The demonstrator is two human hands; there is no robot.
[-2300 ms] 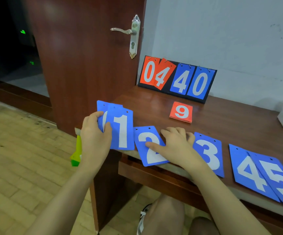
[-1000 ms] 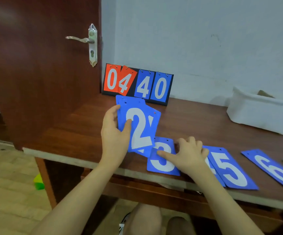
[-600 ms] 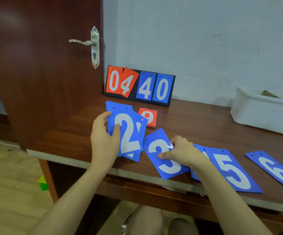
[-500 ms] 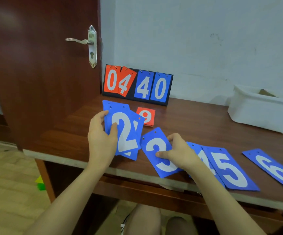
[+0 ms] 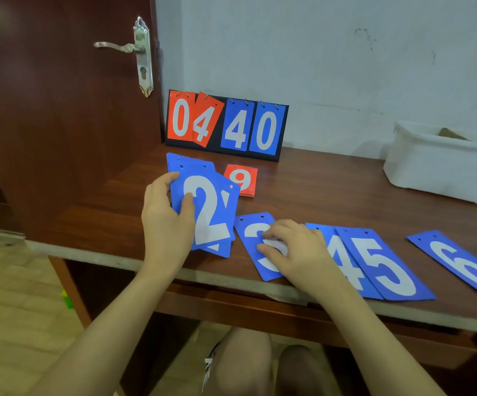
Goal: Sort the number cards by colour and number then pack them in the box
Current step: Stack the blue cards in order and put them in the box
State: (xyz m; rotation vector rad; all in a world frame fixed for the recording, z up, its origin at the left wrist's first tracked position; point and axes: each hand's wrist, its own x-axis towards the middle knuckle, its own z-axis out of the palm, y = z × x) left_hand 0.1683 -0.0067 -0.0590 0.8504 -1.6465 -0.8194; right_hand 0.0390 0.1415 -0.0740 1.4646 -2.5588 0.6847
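My left hand [image 5: 166, 221] grips a small stack of blue number cards [image 5: 206, 204] with the 2 on top, held just above the wooden table [image 5: 317, 195]. My right hand [image 5: 294, 250] lies on the blue 3 card [image 5: 255, 252] near the table's front edge, fingers curled over it. To its right lie the blue 4 [image 5: 343, 264], 5 [image 5: 385, 264] and 6 [image 5: 460, 261] cards in a row. A red 9 card stack [image 5: 241, 180] sits behind the held cards. The white box [image 5: 443, 170] stands at the back right.
A black scoreboard stand [image 5: 227, 125] showing 04 in red and 40 in blue leans against the wall at the back. An open wooden door [image 5: 60, 110] with a metal handle borders the table on the left. My knees show under the table edge.
My right hand has slid the 3 card a little and now covers more of it. The left hand keeps the stack with the 2 on top in about the same place.
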